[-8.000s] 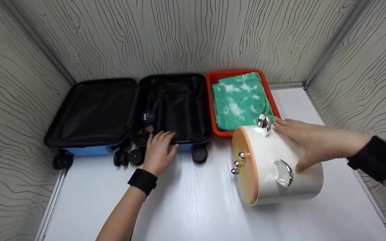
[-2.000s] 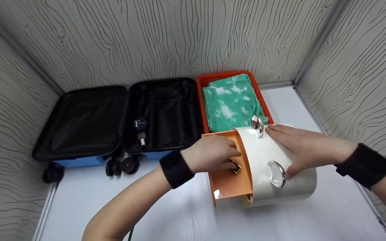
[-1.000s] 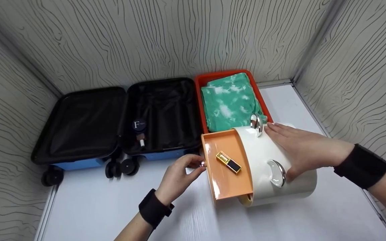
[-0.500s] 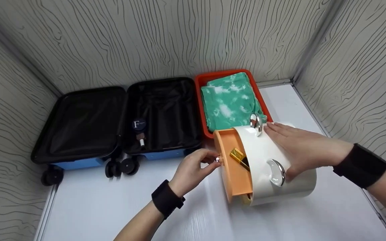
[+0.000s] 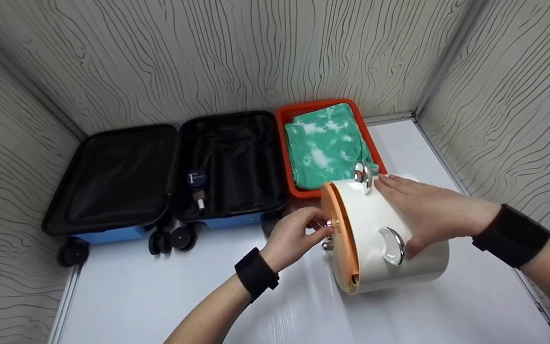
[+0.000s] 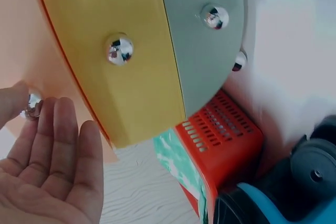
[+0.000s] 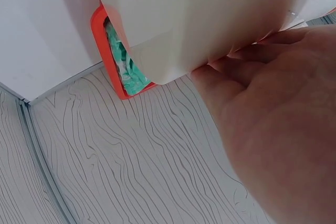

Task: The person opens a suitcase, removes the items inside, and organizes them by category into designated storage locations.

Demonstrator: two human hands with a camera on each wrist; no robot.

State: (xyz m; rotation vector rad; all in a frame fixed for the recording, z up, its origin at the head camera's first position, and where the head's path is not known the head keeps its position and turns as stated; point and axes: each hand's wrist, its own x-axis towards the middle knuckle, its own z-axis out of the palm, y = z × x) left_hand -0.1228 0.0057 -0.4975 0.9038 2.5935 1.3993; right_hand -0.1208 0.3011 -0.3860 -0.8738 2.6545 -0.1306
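Note:
A white rounded drawer box (image 5: 375, 277) with silver feet-like handles stands at the right of the table. Its top orange drawer (image 5: 344, 253) is nearly flush, with a thin gap along the edge. My left hand (image 5: 294, 236) pinches that drawer's silver knob (image 6: 32, 104) between thumb and fingertips. Below it, the left wrist view shows a yellow drawer (image 6: 100, 87) and a grey-green drawer (image 6: 184, 51), each with a round knob. My right hand (image 5: 432, 210) lies with fingers extended on top of the box, beside a chrome handle (image 5: 393, 246). The drawer's inside is hidden.
An open black-lined suitcase (image 5: 237, 162) lies at the back left, its wheels toward me. In it are a dark round container (image 5: 196, 178) marked F and a small bottle (image 5: 200, 199) with a white cap. Behind the box, a red basket (image 5: 285, 148) holds folded green cloth (image 5: 325, 148).
My left hand reached into the suitcase, then laid a gold-and-black lipstick in the pulled-out orange drawer. It has since pushed the drawer in by its knob, hiding the lipstick. My right hand stays on the box.

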